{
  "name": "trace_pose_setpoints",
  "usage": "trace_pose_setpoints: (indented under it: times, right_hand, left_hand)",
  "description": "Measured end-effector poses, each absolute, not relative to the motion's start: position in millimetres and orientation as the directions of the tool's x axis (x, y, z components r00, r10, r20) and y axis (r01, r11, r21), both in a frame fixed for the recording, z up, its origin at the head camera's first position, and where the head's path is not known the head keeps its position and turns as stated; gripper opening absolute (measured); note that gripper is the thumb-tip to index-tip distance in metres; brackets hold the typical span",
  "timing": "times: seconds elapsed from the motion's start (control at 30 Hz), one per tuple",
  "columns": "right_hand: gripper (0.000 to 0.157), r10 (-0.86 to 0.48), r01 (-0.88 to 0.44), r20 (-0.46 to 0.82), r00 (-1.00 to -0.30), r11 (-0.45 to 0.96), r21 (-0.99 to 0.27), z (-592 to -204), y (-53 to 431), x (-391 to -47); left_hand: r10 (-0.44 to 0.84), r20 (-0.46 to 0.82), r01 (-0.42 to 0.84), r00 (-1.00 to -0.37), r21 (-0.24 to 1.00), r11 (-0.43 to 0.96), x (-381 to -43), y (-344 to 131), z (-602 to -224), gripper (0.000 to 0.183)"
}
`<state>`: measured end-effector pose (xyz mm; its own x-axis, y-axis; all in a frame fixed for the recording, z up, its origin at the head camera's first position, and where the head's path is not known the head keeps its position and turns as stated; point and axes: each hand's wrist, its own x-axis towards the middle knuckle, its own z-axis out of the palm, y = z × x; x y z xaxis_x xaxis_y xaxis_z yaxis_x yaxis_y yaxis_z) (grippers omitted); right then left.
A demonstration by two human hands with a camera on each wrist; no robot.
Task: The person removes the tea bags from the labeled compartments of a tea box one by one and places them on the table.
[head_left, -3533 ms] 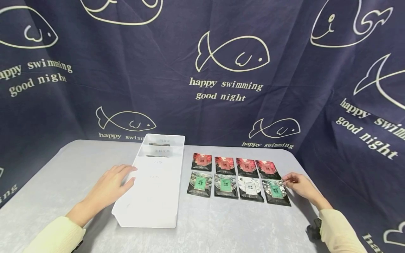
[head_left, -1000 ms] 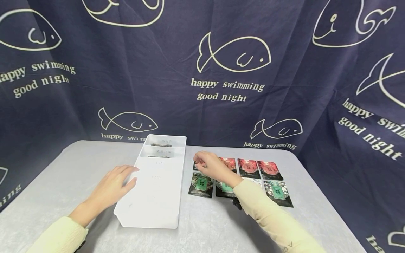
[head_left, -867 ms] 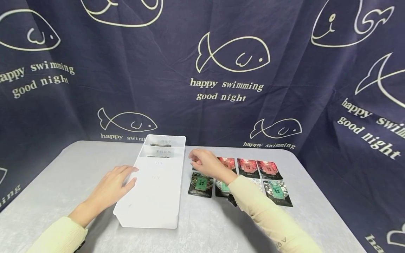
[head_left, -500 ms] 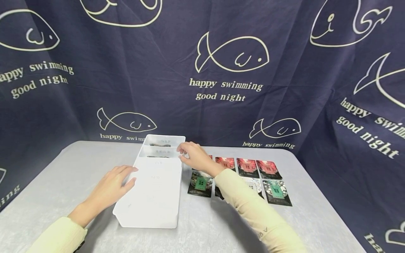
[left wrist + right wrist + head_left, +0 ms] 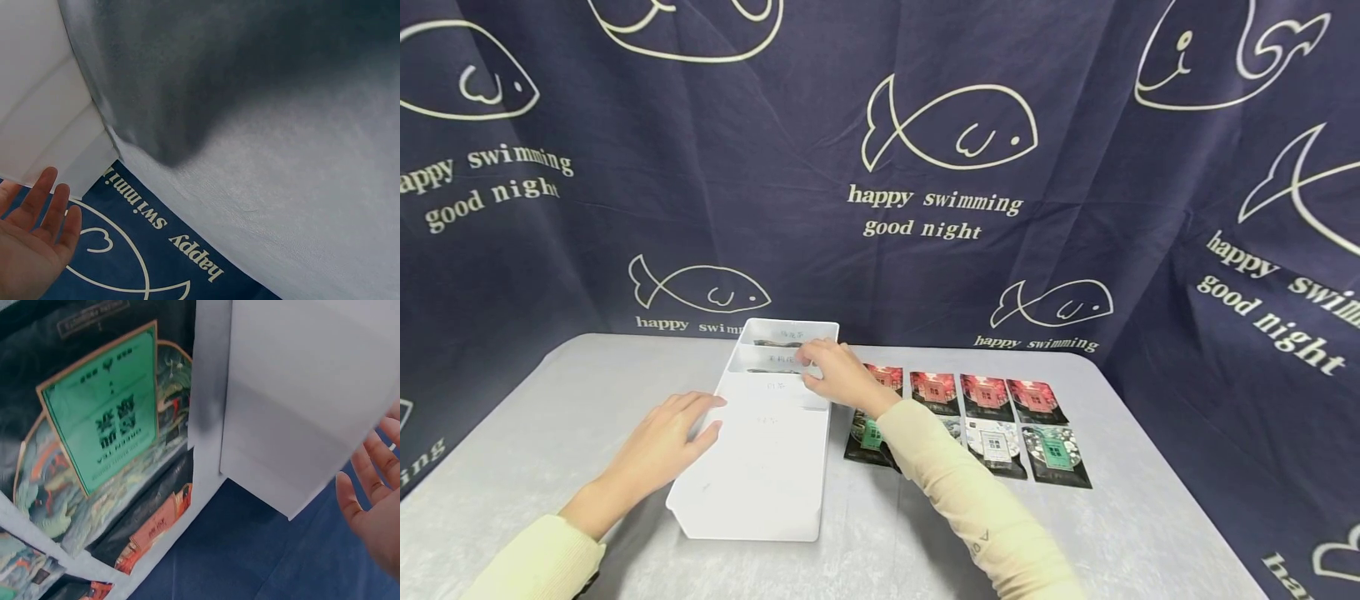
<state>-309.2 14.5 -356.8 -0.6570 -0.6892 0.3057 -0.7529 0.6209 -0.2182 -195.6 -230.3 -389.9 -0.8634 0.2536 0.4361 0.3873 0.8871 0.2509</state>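
A long white divided box (image 5: pixel 745 492) lies on the table, with handwritten labels on its dividers. Dark packets (image 5: pixel 777 343) show in its two rear compartments. My left hand (image 5: pixel 662 442) rests along the box's left rim, fingers extended; the left wrist view shows its fingers (image 5: pixel 62 209) at the box wall. Over the box's right rim reaches my right hand (image 5: pixel 838 375), its loosely bent fingertips close to the second label from the back. In the right wrist view nothing shows in its spread fingers (image 5: pixel 375 469). Green tea packets (image 5: pixel 103 412) lie beside the box.
Two rows of tea packets lie right of the box: red-topped ones (image 5: pixel 988 396) behind, green-labelled (image 5: pixel 1056 454) and white-labelled (image 5: pixel 996 446) ones in front. My right forearm covers part of them. A dark blue fish-print curtain (image 5: pixel 940 275) hangs behind the grey table (image 5: pixel 587 383).
My right hand has left the front-right packet and crossed left over the packets to the box's rear part. The packets still lie in their rows. My left hand has stayed at the box's left rim.
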Motion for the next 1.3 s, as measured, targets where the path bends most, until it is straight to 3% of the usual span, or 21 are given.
trace_pose_setpoints:
  times: [0.53,1.3]
  right_hand:
    - [0.017,-0.675,-0.748,0.341,-0.654,0.645,-0.158,-367,6,-304]
    - [0.013,-0.566,-0.706,0.467,-0.679,0.679,-0.202,-373,2,-302]
  left_hand:
    - [0.255,0.443,0.392,-0.859,0.252,0.885,-196,-230,-390,0.028]
    - [0.257,0.447,0.396,-0.856,0.251,0.883,-196,-231,-391,0.028]
